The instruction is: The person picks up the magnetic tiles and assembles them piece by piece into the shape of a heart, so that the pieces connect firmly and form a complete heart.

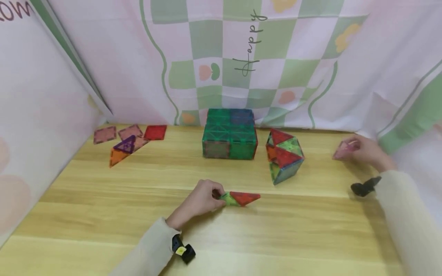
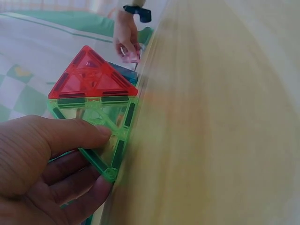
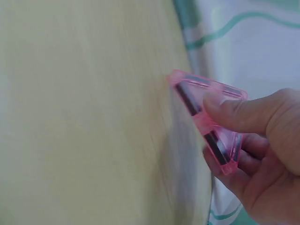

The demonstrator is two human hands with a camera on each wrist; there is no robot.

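Note:
Near the middle of the table my left hand (image 1: 203,197) pinches a green triangular magnetic tile (image 2: 101,133) between thumb and fingers. A red triangular tile (image 2: 91,77) is joined to that green one along an edge. Over at the right, my right hand (image 1: 367,151) grips a pink triangular magnetic tile (image 3: 211,119), thumb on its face. Between the hands and farther back stands a many-sided shape (image 1: 284,155) built of red, green, orange and blue tiles. A box-shaped block of mostly green tiles (image 1: 229,134) stands by the back curtain.
At the back left lie pink square tiles (image 1: 105,135), a red square tile (image 1: 155,132), an orange tile (image 1: 118,156) and a purple triangle (image 1: 126,145). A patterned curtain (image 1: 238,57) hangs along the table's back edge. The wooden table (image 1: 293,237) extends toward me.

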